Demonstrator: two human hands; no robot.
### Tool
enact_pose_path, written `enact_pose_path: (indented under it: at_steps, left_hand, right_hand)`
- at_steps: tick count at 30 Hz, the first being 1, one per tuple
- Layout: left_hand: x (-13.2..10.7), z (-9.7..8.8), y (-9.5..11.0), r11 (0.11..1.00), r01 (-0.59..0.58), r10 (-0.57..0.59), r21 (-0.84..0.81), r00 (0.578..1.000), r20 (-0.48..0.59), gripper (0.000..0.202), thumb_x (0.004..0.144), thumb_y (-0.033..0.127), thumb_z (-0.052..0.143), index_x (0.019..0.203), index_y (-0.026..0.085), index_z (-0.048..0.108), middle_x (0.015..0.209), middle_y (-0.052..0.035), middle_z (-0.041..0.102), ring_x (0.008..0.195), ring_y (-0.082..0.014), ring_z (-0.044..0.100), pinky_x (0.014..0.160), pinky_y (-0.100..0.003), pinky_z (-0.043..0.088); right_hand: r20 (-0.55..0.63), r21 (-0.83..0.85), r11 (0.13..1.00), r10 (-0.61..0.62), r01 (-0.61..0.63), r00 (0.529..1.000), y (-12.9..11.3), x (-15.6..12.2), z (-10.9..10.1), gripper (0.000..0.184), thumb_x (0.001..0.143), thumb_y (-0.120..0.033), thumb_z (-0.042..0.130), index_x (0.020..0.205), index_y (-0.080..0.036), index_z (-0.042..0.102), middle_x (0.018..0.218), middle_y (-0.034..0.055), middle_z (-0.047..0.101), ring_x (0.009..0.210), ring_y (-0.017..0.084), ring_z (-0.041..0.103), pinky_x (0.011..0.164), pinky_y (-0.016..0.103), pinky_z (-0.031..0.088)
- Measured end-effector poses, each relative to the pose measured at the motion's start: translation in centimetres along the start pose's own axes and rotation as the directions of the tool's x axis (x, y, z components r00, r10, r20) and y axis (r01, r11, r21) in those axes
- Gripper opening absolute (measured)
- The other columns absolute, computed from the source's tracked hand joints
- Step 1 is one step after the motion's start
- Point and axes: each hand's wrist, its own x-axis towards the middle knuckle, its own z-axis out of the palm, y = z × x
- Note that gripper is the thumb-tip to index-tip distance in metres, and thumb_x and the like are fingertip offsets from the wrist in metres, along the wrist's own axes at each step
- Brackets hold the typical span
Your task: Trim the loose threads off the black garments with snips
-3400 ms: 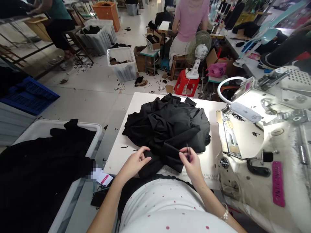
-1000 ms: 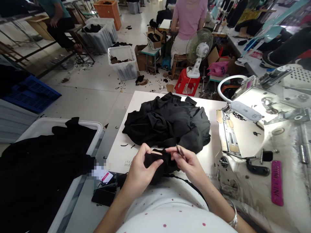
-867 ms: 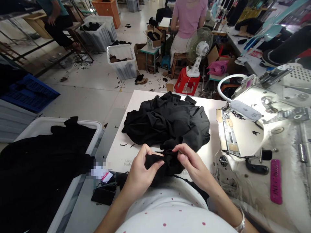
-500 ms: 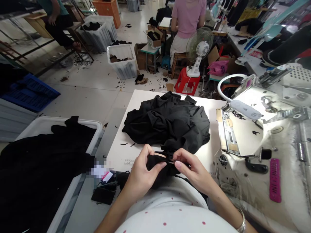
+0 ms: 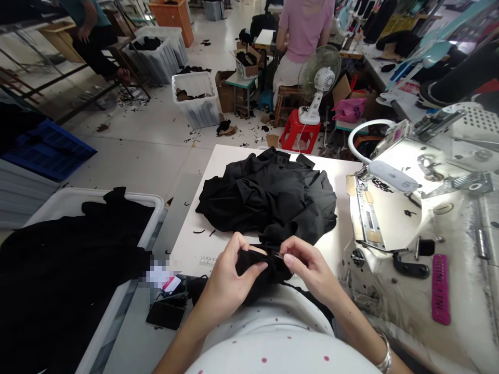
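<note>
Black fabric (image 5: pixel 259 272) is gathered low over my lap at the front edge of the white table. My left hand (image 5: pixel 232 270) is closed on it, thumb and bent fingers pinching a fold. Close by on the right, my right hand (image 5: pixel 306 265) is closed in a pinch at the same cloth. A small, thin, slightly shiny thing shows at its fingertips, too small to name. Behind both hands a heap of black garments (image 5: pixel 268 192) lies crumpled on the white tabletop (image 5: pixel 212 169).
Right of the table stands a sewing machine (image 5: pixel 390 208) with a lit lamp. On the left is a white bin (image 5: pixel 158 208) full of black cloth, with a phone (image 5: pixel 166 314) beside it. Further off are a fan (image 5: pixel 323 80) on a red stool (image 5: pixel 300 130) and a seated person (image 5: pixel 304 31).
My right hand has shifted slightly to the right, away from my left hand. The left hand keeps its pinch on the cloth almost in place.
</note>
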Motion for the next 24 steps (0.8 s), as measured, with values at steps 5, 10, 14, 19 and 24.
enact_pose_path:
  at_steps: [5,10,14,19,24]
  left_hand:
    - [0.0,-0.1,-0.1,0.999,-0.032,0.032,-0.014,0.999,0.027,0.026,0.075,0.028,0.053,0.071,0.022,0.029,0.078,0.0032,0.062,0.075,-0.0120,0.057,0.071,-0.023,0.044]
    - [0.0,-0.1,-0.2,1.000,-0.023,0.024,-0.010,0.999,0.028,0.024,0.077,0.025,0.053,0.072,0.022,0.029,0.078,0.0047,0.061,0.073,-0.0102,0.055,0.069,-0.021,0.042]
    - [0.0,-0.1,-0.1,0.999,-0.017,0.019,-0.030,0.999,0.039,0.025,0.077,0.023,0.053,0.072,0.022,0.029,0.078,0.0061,0.062,0.074,-0.0093,0.054,0.069,-0.020,0.041]
    - [0.2,-0.1,0.1,0.997,-0.004,0.009,-0.073,0.997,0.070,0.026,0.075,0.022,0.053,0.071,0.022,0.027,0.076,0.0068,0.062,0.072,-0.0088,0.054,0.068,-0.019,0.041]
    - [0.1,-0.4,0.1,0.999,0.006,-0.002,-0.044,0.996,0.090,0.026,0.075,0.022,0.052,0.071,0.022,0.027,0.078,0.0060,0.063,0.074,-0.0099,0.056,0.072,-0.021,0.042]
  right_hand:
    - [0.087,0.020,0.999,0.046,-0.048,0.995,0.4,0.2,-0.5,0.024,0.083,-0.039,0.050,0.075,-0.016,0.049,0.059,-0.0034,0.039,0.054,0.009,0.034,0.050,0.021,0.027]
    - [0.103,0.085,0.996,0.023,-0.032,0.994,0.6,0.5,-0.1,0.027,0.082,-0.042,0.052,0.074,-0.016,0.049,0.059,-0.0035,0.039,0.054,0.008,0.033,0.049,0.021,0.027]
    - [0.098,0.105,0.994,0.012,-0.022,0.995,0.7,0.7,0.2,0.026,0.082,-0.041,0.053,0.073,-0.016,0.048,0.059,-0.0036,0.039,0.053,0.008,0.032,0.049,0.021,0.027]
    - [0.063,0.071,0.997,0.006,-0.010,0.998,0.6,0.7,0.4,0.024,0.082,-0.037,0.053,0.071,-0.017,0.048,0.057,-0.0037,0.039,0.051,0.008,0.032,0.047,0.020,0.026]
    - [-0.063,0.106,0.993,-0.042,0.049,0.997,0.8,0.8,0.6,0.026,0.082,-0.040,0.051,0.071,-0.017,0.048,0.054,-0.0046,0.035,0.049,0.007,0.029,0.044,0.020,0.023]
